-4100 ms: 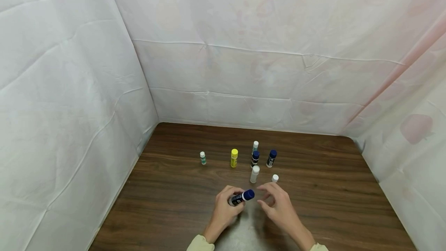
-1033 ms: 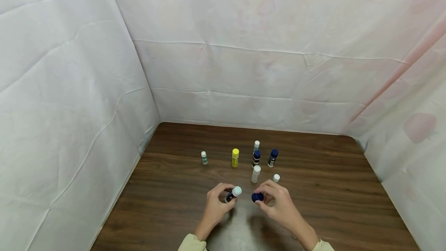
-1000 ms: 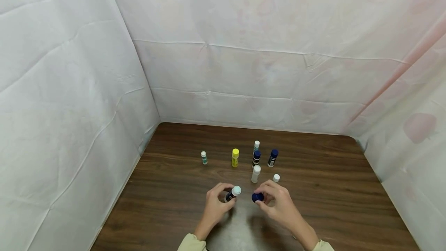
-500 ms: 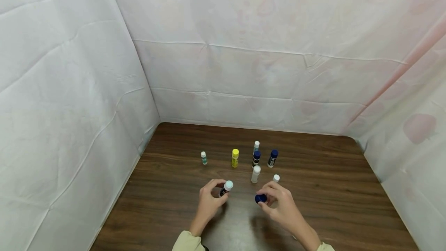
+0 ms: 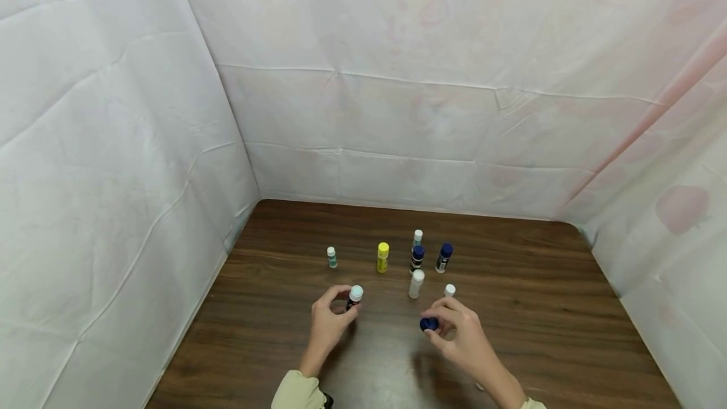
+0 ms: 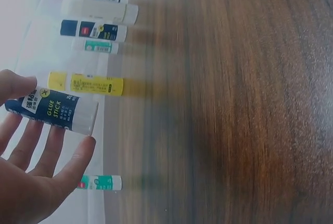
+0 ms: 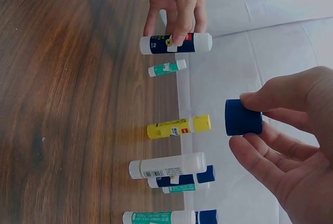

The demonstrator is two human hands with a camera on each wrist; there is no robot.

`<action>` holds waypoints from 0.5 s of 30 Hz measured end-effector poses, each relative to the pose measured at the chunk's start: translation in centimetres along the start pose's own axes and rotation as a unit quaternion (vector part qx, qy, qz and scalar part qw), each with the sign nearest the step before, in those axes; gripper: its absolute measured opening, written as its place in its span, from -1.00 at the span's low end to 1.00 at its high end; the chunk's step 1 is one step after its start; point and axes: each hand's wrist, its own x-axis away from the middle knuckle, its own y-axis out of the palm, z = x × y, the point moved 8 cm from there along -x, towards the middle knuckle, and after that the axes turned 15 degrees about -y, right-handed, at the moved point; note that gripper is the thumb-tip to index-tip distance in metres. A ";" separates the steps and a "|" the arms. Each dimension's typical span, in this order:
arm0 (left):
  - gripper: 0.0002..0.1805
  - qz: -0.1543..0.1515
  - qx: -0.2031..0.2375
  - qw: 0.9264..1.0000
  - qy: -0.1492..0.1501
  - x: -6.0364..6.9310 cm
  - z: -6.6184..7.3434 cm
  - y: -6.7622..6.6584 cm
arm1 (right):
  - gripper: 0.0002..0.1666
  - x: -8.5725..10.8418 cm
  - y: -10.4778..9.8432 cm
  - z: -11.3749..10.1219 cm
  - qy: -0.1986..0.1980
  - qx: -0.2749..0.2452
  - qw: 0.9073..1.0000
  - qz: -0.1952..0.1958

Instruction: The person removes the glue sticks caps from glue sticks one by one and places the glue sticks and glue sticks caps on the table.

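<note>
Upright in my left hand [image 5: 328, 324] is an uncapped glue stick [image 6: 60, 110] with a navy label and a white top. Thumb and fingers grip it from its left side; I cannot tell whether its base touches the table. My right hand [image 5: 464, 336] pinches a navy cap [image 7: 243, 117] between thumb and fingers, held above the table to the right. Nearest the right hand is a white-capped glue stick [image 5: 450, 290], partly hidden behind its fingers in the head view; a green label [image 7: 156, 218] shows on it in the right wrist view.
Beyond the hands stand a small green-and-white glue stick [image 5: 332, 259], a yellow one [image 5: 383, 259], a white one [image 5: 416, 284], two navy-capped ones [image 5: 417, 260] and a white-capped one [image 5: 418, 238] behind. White cloth [image 5: 363, 118] walls surround the brown wooden table [image 5: 272, 320].
The navy cap came off the glue stick between the oldest frame and one second ago. Since then my left hand has carried the glue stick left and slightly forward; the right hand drifted slightly right.
</note>
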 end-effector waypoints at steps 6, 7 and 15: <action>-0.67 0.014 0.019 1.000 -0.016 -0.7 -0.3 -0.8 | -0.54 0.2 -0.3 -0.2 -0.010 0.011 1.000 0.007; -0.66 0.016 0.023 0.999 -0.017 -0.8 -0.5 -1.0 | -0.53 0.2 -0.4 -0.2 -0.011 0.012 1.000 0.008; -0.67 0.043 0.029 0.999 -0.013 -1.8 -1.1 -2.0 | -0.53 0.6 -0.6 -0.2 0.002 0.016 1.000 -0.002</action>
